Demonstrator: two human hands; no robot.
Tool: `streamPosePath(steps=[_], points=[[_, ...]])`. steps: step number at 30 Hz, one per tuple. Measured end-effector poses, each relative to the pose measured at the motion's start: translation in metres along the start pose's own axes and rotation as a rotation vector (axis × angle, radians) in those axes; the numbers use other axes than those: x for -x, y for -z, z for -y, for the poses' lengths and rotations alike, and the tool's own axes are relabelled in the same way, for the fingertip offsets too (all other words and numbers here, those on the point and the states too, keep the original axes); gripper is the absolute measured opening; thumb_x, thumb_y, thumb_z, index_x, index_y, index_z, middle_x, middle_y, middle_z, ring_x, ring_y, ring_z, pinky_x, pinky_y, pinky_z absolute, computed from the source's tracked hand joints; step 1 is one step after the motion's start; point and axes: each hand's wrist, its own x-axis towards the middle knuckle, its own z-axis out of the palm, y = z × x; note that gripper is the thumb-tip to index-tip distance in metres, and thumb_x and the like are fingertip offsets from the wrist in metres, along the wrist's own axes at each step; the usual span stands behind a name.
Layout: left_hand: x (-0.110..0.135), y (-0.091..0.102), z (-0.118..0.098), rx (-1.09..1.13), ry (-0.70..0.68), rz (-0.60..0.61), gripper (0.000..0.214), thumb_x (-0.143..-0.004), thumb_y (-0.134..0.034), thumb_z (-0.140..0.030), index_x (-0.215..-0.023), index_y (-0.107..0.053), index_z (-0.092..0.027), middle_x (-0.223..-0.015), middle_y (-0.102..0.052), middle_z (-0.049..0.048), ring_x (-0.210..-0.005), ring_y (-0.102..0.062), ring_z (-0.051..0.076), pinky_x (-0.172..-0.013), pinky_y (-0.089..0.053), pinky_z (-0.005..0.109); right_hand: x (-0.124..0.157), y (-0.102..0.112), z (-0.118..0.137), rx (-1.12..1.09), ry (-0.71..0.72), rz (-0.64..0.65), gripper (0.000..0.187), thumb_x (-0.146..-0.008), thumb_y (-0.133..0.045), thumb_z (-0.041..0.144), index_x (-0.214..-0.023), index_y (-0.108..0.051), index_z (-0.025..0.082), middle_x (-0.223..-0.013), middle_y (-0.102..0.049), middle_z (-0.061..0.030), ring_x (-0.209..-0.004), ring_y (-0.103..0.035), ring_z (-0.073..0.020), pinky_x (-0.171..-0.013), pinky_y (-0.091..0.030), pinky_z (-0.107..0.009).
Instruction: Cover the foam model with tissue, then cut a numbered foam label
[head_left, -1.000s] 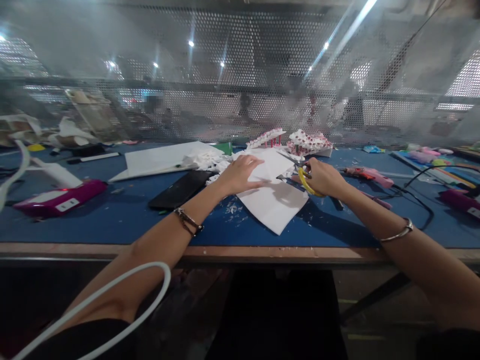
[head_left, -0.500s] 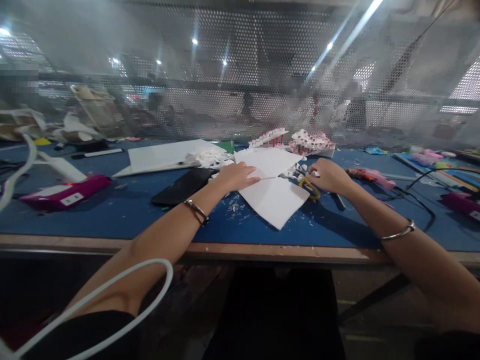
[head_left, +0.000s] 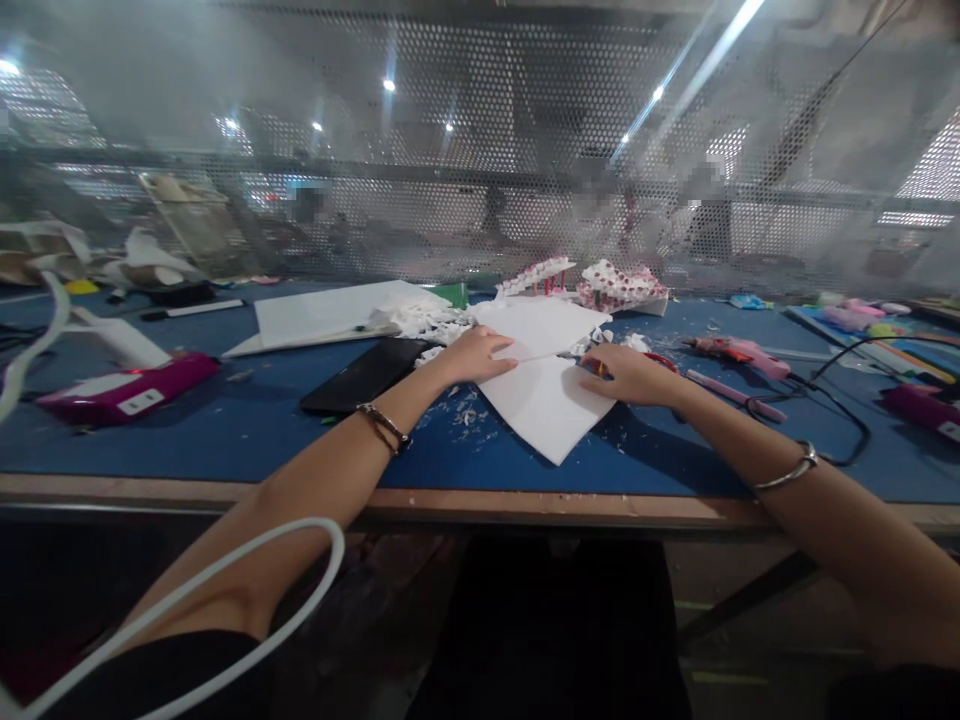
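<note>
A white sheet [head_left: 551, 405], perhaps foam or paper, lies in front of me with a slit running across its middle. My left hand [head_left: 480, 355] holds its left side, fingers above the slit and thumb beside it. At the right edge, my right hand [head_left: 630, 372] curls round scissors [head_left: 598, 368]. Only a bit of yellow and red handle shows between thumb and fingers; the blades are hidden. Behind the right hand a red loop-shaped handle [head_left: 664, 362] lies on the table. White scraps [head_left: 420, 315] are heaped beyond my left hand.
A black flat tablet-like slab [head_left: 367, 375] and white boards [head_left: 322, 315] lie left. Dotted pink-and-white pieces [head_left: 622, 285] stand behind. To the right are a pink glue gun [head_left: 742, 355] with a black cable and a pink stick [head_left: 735, 395]. A purple power strip [head_left: 131, 388] sits far left.
My right hand has moved left and slightly down, over the sheet's right edge, and its grip has closed. The scissor blades are now out of sight. My left hand has barely moved.
</note>
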Motion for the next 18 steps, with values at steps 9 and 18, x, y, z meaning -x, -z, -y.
streamPosePath(steps=[9,18], points=[[0.009,0.004,-0.027,0.09,-0.162,0.11,0.057,-0.073,-0.059,-0.053,-0.116,-0.069,-0.017,-0.13,-0.059,0.0165,-0.121,-0.053,0.034,-0.104,-0.039,0.043,-0.01,-0.01,-0.018,0.021,-0.155,-0.127,0.027,-0.087,-0.036,0.01,-0.094,-0.062,0.015,-0.093,-0.067,-0.0109,-0.086,-0.058,-0.0204,-0.076,-0.039,-0.028],[0.017,0.012,-0.047,0.1,-0.263,0.271,0.055,-0.082,-0.052,-0.057,-0.119,-0.066,-0.02,-0.139,-0.053,0.011,-0.126,-0.051,0.026,-0.107,-0.038,0.035,-0.013,-0.018,-0.018,-0.143,-0.377,-0.194,0.044,-0.084,-0.058,0.036,-0.117,-0.055,0.009,-0.114,-0.061,-0.0216,-0.107,-0.055,-0.0314,-0.09,-0.039,-0.04]])
